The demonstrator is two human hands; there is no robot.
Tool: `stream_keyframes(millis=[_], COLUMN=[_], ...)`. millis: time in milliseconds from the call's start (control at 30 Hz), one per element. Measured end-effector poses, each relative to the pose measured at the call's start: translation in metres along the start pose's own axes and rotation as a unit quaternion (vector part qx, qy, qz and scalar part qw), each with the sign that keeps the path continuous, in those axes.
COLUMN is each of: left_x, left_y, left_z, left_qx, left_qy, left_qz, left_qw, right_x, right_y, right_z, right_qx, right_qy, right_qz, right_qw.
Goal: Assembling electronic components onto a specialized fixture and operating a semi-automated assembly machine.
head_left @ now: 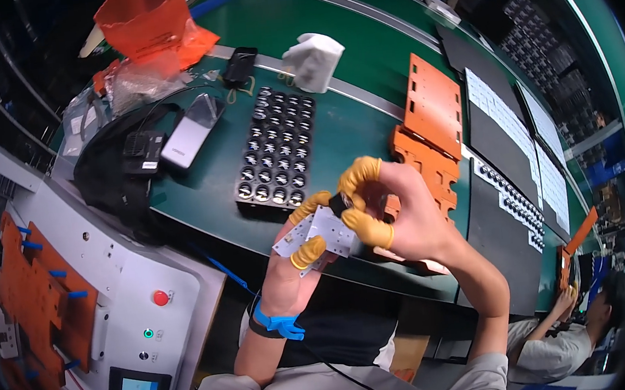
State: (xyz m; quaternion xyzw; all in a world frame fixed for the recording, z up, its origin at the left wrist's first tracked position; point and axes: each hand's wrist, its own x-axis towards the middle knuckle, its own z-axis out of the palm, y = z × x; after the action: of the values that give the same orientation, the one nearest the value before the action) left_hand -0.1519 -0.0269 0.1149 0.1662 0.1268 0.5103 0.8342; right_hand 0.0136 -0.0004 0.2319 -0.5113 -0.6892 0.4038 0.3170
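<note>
One black tray [275, 152] of small round parts, two orange fixture plates [431, 102], one orange bag [148, 20], one phone [191, 131].

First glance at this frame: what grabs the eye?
Dead centre, the left hand and right hand, both with yellow rubber fingertip covers, hold a small silvery perforated metal plate between them. Behind it on the green worktable lies a black tray of shiny round parts. Orange slotted fixture plates lie to the right.
</note>
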Motion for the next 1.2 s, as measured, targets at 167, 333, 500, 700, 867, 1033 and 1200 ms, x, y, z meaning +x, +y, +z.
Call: stream_keyframes(millis=[167,333,500,700,867,1033,1200], left_x=[0.006,0.000,0.006,0.007,0.007,0.008,0.007], left_y=[-0.019,-0.037,-0.059,-0.082,-0.096,-0.100,-0.107], left_z=[0.025,0.046,0.055,0.072,0.072,0.075,0.072], left_qx=[0.126,0.265,0.333,0.345,0.339,0.311,0.153], left_qy=[-0.056,-0.046,-0.128,-0.109,-0.109,-0.104,-0.068], left_qz=[0.126,0.224,0.290,0.293,0.268,0.253,-0.010], left_qw=[0.982,0.937,0.888,0.885,0.895,0.910,0.986], right_x=[-0.048,-0.084,-0.108,-0.129,-0.141,-0.142,-0.143], right_y=[0.018,0.033,0.044,0.056,0.060,0.059,0.081], right_z=[-0.026,-0.048,-0.055,-0.054,-0.058,-0.068,-0.069], right_qx=[0.006,-0.031,-0.028,-0.158,-0.272,-0.357,-0.440], right_qy=[0.029,0.065,0.103,0.190,0.222,0.181,0.224], right_qz=[-0.034,-0.064,-0.067,-0.181,-0.221,-0.290,-0.368], right_qw=[0.999,0.995,0.992,0.952,0.910,0.869,0.788])
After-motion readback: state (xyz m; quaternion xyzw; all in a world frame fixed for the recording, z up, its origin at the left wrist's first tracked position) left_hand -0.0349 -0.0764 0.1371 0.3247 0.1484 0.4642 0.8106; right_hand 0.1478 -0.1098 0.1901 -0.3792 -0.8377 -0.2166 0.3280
